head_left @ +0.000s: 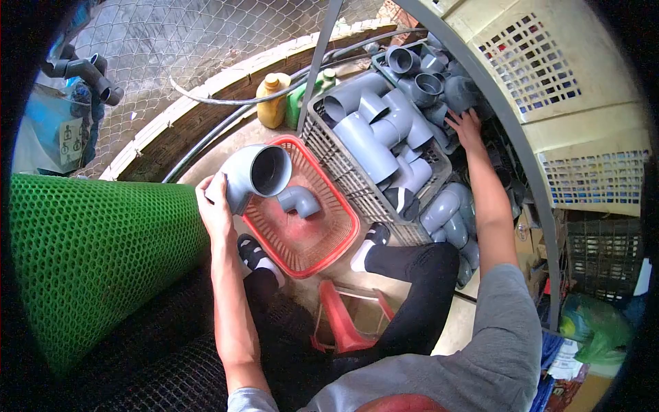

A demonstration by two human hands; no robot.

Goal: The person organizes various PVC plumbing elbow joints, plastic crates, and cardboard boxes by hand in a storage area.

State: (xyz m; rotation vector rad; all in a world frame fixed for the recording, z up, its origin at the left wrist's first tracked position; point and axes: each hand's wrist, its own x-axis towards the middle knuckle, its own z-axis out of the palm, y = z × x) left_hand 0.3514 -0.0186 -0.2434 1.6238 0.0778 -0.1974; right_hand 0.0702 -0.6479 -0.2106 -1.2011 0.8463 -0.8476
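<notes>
My left hand (217, 207) is closed around a large grey pipe elbow (240, 172), its round dark mouth facing right. The elbow is above the left side of a red plastic basket (351, 230). Inside that basket lies a smaller grey pipe elbow (300, 201). On the far right, my right hand (467, 129) reaches over a heap of grey pipe fittings, with its fingers spread against a dark rounded fitting (461, 94). Between my hands stands a grey crate (343, 175) piled with pipe tees and elbows (367, 146).
A green mesh roll (110, 254) stands at the left. A yellow jug (272, 103) and a green jug (295, 106) are behind the basket. A grey metal frame post (511, 120) and cream crates (542, 75) rise at the right. A red stool (340, 319) is under me.
</notes>
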